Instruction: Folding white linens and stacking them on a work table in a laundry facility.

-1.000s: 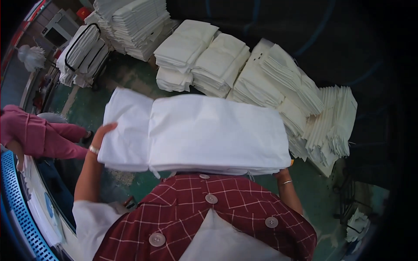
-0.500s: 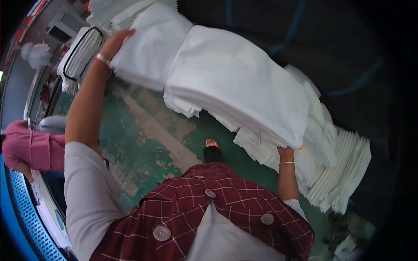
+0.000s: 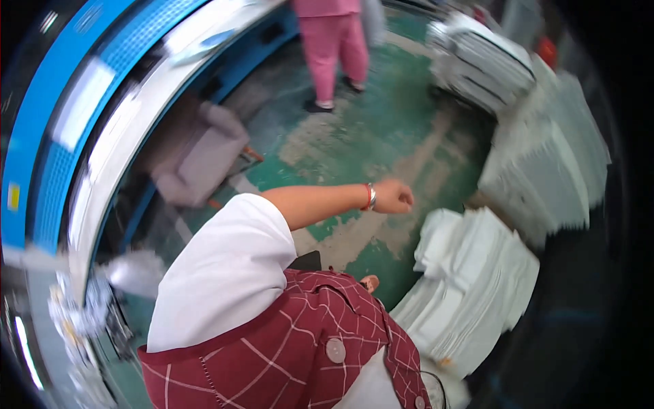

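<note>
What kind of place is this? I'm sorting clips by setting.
Probably a commercial laundry or linen workshop: stacks of folded white cloth, taller piles behind, a long blue-and-white machine, worn green floor.

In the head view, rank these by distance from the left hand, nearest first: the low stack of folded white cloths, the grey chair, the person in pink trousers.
From the left hand:
1. Low stack of folded white cloths, just below-right.
2. Person in pink trousers, above it.
3. Grey chair, far left.

The left hand [image 3: 394,197] hangs over bare green floor [image 3: 354,136]. Piles of white folded cloth [image 3: 477,273] block the right side.
</note>
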`<state>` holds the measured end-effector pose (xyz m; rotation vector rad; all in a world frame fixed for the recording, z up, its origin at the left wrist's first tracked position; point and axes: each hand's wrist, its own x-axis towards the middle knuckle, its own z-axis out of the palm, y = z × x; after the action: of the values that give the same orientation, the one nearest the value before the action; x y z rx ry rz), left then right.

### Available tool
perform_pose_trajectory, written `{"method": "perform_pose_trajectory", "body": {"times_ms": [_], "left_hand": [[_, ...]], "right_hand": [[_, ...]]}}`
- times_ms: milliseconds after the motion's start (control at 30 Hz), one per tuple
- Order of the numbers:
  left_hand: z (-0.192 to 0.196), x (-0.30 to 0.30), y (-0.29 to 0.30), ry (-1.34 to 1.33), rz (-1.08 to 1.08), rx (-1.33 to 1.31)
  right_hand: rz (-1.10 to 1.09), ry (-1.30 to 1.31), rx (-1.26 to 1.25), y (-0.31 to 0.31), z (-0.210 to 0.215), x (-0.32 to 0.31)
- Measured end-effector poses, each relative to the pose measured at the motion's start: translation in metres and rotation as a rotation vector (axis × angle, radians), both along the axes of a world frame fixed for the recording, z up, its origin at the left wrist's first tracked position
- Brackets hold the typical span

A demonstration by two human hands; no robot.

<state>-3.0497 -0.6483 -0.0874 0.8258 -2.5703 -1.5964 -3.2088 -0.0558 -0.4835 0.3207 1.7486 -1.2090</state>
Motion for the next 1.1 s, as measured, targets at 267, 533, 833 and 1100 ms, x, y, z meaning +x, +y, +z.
{"method": "perform_pose_trajectory", "body": {"times_ms": [267, 533, 833, 1100], "left_hand": [[0.044, 0.704, 0.083, 0.124, 0.573, -0.169], [0.011, 1.37, 0.187, 0.255, 1.046, -0.139], [0.002, 1.728, 0.189, 0.302, 1.576, -0.105], [0.045, 2.06, 0.16, -0.071, 1.823, -0.398]], "right_hand": [[0.677, 0.716, -0.365, -0.309, 0.214, 0.375], [1.23, 1.005, -0.756, -0.517, 0.363, 1.07], [1.741, 1.059, -1.165, -0.698, 0.443, 1.604], [1.867, 1.007, -1.508, -0.821, 0.467, 2.054]]}}
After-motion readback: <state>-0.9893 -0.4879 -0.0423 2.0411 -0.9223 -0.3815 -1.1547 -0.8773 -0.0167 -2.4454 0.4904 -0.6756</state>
